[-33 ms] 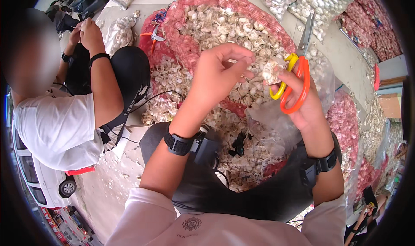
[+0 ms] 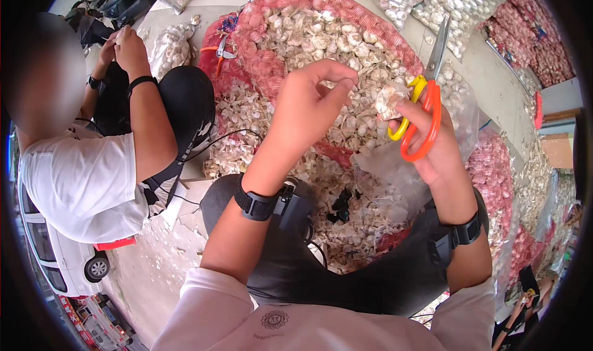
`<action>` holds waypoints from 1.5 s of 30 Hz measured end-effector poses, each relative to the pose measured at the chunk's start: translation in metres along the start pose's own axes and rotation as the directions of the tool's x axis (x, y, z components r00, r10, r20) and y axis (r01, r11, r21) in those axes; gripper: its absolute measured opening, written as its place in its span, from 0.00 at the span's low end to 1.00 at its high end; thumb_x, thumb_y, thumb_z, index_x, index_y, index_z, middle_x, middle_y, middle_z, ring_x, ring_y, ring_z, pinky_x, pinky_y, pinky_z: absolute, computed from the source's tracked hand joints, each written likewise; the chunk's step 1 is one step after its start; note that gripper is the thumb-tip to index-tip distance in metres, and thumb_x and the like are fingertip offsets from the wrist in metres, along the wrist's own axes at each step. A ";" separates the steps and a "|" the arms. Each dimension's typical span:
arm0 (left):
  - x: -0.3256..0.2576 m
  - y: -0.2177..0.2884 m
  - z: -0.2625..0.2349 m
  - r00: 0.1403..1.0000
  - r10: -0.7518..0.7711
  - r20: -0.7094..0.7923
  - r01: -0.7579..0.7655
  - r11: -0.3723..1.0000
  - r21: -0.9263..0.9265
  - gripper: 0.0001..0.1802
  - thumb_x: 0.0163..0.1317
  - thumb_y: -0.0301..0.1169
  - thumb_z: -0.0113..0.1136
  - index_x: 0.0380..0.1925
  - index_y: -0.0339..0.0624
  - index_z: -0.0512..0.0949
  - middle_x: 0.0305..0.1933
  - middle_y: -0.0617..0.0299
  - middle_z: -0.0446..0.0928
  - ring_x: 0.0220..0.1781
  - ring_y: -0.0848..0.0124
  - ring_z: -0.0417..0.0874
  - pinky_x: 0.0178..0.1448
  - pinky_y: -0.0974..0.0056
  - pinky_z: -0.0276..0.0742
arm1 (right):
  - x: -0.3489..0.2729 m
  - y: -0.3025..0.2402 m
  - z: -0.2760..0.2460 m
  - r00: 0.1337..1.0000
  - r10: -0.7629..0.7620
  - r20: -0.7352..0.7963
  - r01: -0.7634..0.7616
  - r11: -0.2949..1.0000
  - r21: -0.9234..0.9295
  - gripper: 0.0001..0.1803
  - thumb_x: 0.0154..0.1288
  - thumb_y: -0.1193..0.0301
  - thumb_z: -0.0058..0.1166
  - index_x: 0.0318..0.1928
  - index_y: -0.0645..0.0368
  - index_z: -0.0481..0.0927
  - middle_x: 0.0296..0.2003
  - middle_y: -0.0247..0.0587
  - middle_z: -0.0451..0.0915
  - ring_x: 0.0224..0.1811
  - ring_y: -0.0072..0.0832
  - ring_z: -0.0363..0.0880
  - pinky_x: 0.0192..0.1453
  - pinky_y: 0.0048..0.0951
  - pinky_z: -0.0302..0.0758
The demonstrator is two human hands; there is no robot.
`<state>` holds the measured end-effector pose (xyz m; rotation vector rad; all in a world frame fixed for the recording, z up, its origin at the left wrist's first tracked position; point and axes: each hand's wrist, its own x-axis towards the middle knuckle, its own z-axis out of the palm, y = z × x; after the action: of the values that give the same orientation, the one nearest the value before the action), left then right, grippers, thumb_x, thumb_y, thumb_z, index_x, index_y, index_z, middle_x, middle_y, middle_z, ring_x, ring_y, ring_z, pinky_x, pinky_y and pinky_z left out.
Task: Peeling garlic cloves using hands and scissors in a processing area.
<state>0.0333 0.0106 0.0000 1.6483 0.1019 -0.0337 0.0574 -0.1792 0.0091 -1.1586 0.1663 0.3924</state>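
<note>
My right hand [image 2: 440, 146] grips a whitish garlic bulb [image 2: 388, 101] at its fingertips. Scissors [image 2: 438, 59] with one yellow and one orange handle loop rest in that same hand, blades pointing up and away. To the left of the bulb and apart from it, my left hand [image 2: 309, 104] is closed, thumb and forefinger tips together; whatever it may pinch is too small to make out. Below both hands lies a pile of garlic bulbs [image 2: 321, 33] and papery skins in an opened red mesh bag [image 2: 254, 48].
Orange-handled shears [image 2: 221, 54] lie on the mesh at the pile's left. Another person [image 2: 86, 184] sits close on my left, hands raised. Filled garlic sacks [image 2: 460, 14] stand at the far right. Clear plastic sheeting [image 2: 395, 172] lies near my right knee.
My left hand has drawn slightly left, away from the bulb, and its fingertips have come together. The right hand, bulb and scissors have hardly moved.
</note>
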 end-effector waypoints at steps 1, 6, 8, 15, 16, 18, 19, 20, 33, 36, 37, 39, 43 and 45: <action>0.001 -0.001 -0.002 0.996 0.066 -0.064 -0.043 0.950 0.309 0.16 0.58 0.21 0.65 0.48 0.35 0.79 0.42 0.60 0.83 0.38 0.74 0.84 0.42 0.72 0.82 | 0.003 0.003 -0.002 1.000 -0.001 -0.001 0.001 1.000 0.002 0.13 0.56 0.74 0.67 0.39 0.58 0.75 0.31 0.31 0.78 0.34 0.20 0.79 0.36 0.19 0.75; -0.001 -0.008 0.016 0.946 0.289 0.146 -0.303 0.949 0.089 0.21 0.54 0.22 0.70 0.50 0.37 0.79 0.40 0.62 0.82 0.39 0.76 0.83 0.41 0.72 0.81 | 0.014 0.016 -0.015 0.991 -0.078 0.108 0.102 0.966 -0.238 0.15 0.55 0.71 0.70 0.37 0.58 0.76 0.31 0.28 0.78 0.32 0.16 0.76 0.32 0.17 0.70; 0.002 -0.009 0.015 0.908 0.365 0.207 -0.388 0.918 0.082 0.22 0.53 0.21 0.71 0.50 0.38 0.80 0.41 0.61 0.82 0.40 0.76 0.83 0.41 0.71 0.81 | 0.012 0.014 -0.014 0.991 -0.050 0.127 0.080 0.968 -0.239 0.15 0.55 0.70 0.70 0.37 0.58 0.76 0.30 0.28 0.78 0.31 0.16 0.76 0.32 0.17 0.70; 0.006 -0.006 -0.006 0.982 -0.048 0.181 0.085 0.976 -0.202 0.08 0.60 0.25 0.66 0.39 0.35 0.84 0.33 0.60 0.83 0.35 0.77 0.83 0.39 0.71 0.79 | 0.003 -0.003 -0.009 0.985 0.081 0.150 -0.052 0.980 -0.192 0.16 0.55 0.69 0.71 0.39 0.58 0.77 0.29 0.28 0.78 0.29 0.16 0.75 0.33 0.19 0.71; 0.007 -0.007 -0.007 0.991 -0.055 0.126 0.074 0.986 -0.148 0.08 0.60 0.26 0.66 0.38 0.34 0.84 0.32 0.60 0.84 0.35 0.76 0.83 0.40 0.70 0.80 | 0.003 -0.003 -0.010 0.985 0.084 0.150 -0.054 0.980 -0.190 0.16 0.55 0.69 0.71 0.39 0.58 0.77 0.29 0.28 0.78 0.29 0.16 0.75 0.33 0.19 0.71; 0.013 -0.012 -0.010 0.996 -0.057 0.074 0.063 0.994 -0.094 0.08 0.59 0.26 0.67 0.37 0.34 0.84 0.32 0.60 0.84 0.34 0.76 0.82 0.40 0.69 0.80 | 0.004 -0.002 -0.014 0.984 0.072 0.165 -0.039 0.981 -0.191 0.15 0.55 0.69 0.71 0.39 0.57 0.77 0.29 0.28 0.78 0.29 0.16 0.75 0.33 0.19 0.72; 0.015 -0.016 -0.012 1.000 -0.003 0.009 0.001 0.975 0.223 0.11 0.57 0.26 0.68 0.39 0.34 0.84 0.34 0.59 0.83 0.34 0.75 0.82 0.41 0.69 0.80 | 0.005 -0.002 -0.015 0.984 0.071 0.163 -0.040 0.981 -0.190 0.15 0.55 0.69 0.71 0.39 0.57 0.77 0.29 0.28 0.78 0.29 0.16 0.75 0.33 0.19 0.72; 0.015 -0.018 -0.014 0.997 0.070 -0.038 -0.040 0.853 0.520 0.14 0.56 0.27 0.69 0.42 0.35 0.83 0.36 0.58 0.83 0.35 0.74 0.82 0.41 0.68 0.79 | 0.004 -0.002 -0.014 0.988 0.056 0.144 -0.027 0.981 -0.192 0.15 0.55 0.68 0.71 0.38 0.57 0.77 0.29 0.28 0.78 0.29 0.16 0.75 0.33 0.19 0.72; 0.010 -0.014 0.030 0.965 0.179 0.192 -0.186 0.982 0.017 0.25 0.54 0.25 0.72 0.53 0.36 0.77 0.38 0.62 0.83 0.36 0.80 0.81 0.36 0.74 0.75 | 0.009 0.002 -0.021 0.998 0.034 0.061 -0.027 0.993 -0.113 0.12 0.59 0.67 0.68 0.34 0.56 0.77 0.28 0.28 0.77 0.28 0.16 0.77 0.31 0.16 0.72; 0.008 -0.010 0.029 0.975 0.161 0.155 -0.156 0.987 -0.045 0.21 0.57 0.22 0.69 0.51 0.35 0.78 0.32 0.64 0.84 0.33 0.82 0.81 0.35 0.76 0.74 | 0.005 -0.003 -0.019 0.998 0.025 0.050 -0.023 0.999 -0.028 0.11 0.60 0.69 0.66 0.37 0.58 0.77 0.32 0.33 0.80 0.32 0.20 0.81 0.35 0.18 0.76; 0.008 -0.011 0.028 0.981 0.157 0.118 -0.155 0.988 -0.026 0.19 0.57 0.21 0.68 0.50 0.35 0.79 0.31 0.64 0.84 0.32 0.82 0.80 0.35 0.75 0.74 | 0.005 -0.005 -0.018 0.998 0.023 0.050 -0.022 0.999 -0.026 0.11 0.60 0.69 0.66 0.37 0.58 0.77 0.32 0.33 0.80 0.32 0.20 0.81 0.35 0.18 0.76; 0.008 -0.015 0.027 0.985 0.152 0.085 -0.152 0.988 -0.006 0.17 0.58 0.21 0.67 0.49 0.35 0.80 0.30 0.63 0.84 0.32 0.82 0.80 0.35 0.75 0.74 | 0.002 -0.006 -0.016 0.998 0.022 0.066 -0.023 0.999 0.025 0.12 0.60 0.71 0.65 0.40 0.61 0.76 0.35 0.37 0.81 0.36 0.24 0.83 0.39 0.21 0.79; 0.009 -0.020 0.031 0.976 0.214 0.039 -0.212 0.975 -0.061 0.13 0.58 0.22 0.67 0.45 0.34 0.82 0.33 0.60 0.84 0.32 0.80 0.81 0.34 0.75 0.75 | 0.003 -0.004 -0.020 0.996 -0.008 0.084 0.006 1.000 0.017 0.13 0.59 0.73 0.65 0.40 0.61 0.75 0.36 0.39 0.81 0.38 0.26 0.84 0.40 0.21 0.80; 0.009 -0.022 0.032 0.966 0.258 0.006 -0.256 0.961 -0.109 0.12 0.58 0.25 0.68 0.42 0.33 0.83 0.34 0.60 0.83 0.32 0.78 0.81 0.33 0.74 0.75 | 0.003 -0.001 -0.022 0.997 -0.035 0.075 0.035 0.999 -0.008 0.13 0.58 0.74 0.66 0.40 0.61 0.75 0.36 0.39 0.81 0.38 0.26 0.84 0.41 0.21 0.80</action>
<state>0.0421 -0.0189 -0.0253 1.5418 -0.1246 0.1510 0.0625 -0.1986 0.0005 -1.1531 0.0784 0.4055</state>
